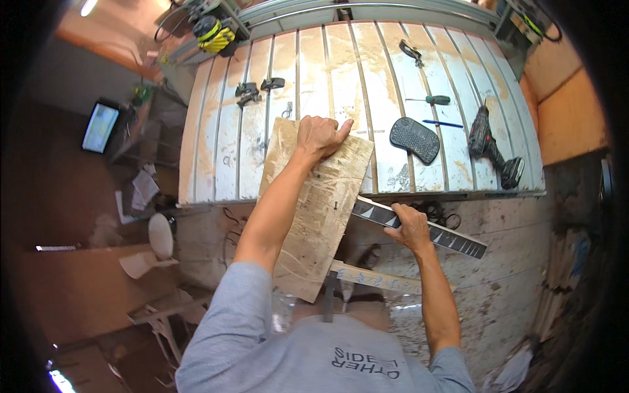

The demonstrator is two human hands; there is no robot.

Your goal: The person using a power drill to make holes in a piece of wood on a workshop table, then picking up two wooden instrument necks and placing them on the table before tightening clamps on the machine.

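My left hand (321, 139) is closed over the far edge of a worn, stained wooden board (313, 209), its thumb pointing to the right. The board slants from the machine bed (226, 157) down toward my lap. To the right of it, my right hand (411, 226) grips a dark guitar fretboard (457, 241) with pale triangular inlays and light edges. The fretboard's left end meets the board's right edge; whether it continues under the board cannot be seen. Lower down, a light wooden strip (377, 278) with blue marks runs out from the board's right side.
On the slotted bed lie a small black keyboard (415, 140), a cordless drill (490, 147), a green-handled screwdriver (438, 100), a blue pen (443, 123) and several black clamps (247, 93). A lit screen (100, 126) and a white chair (159, 237) stand at left.
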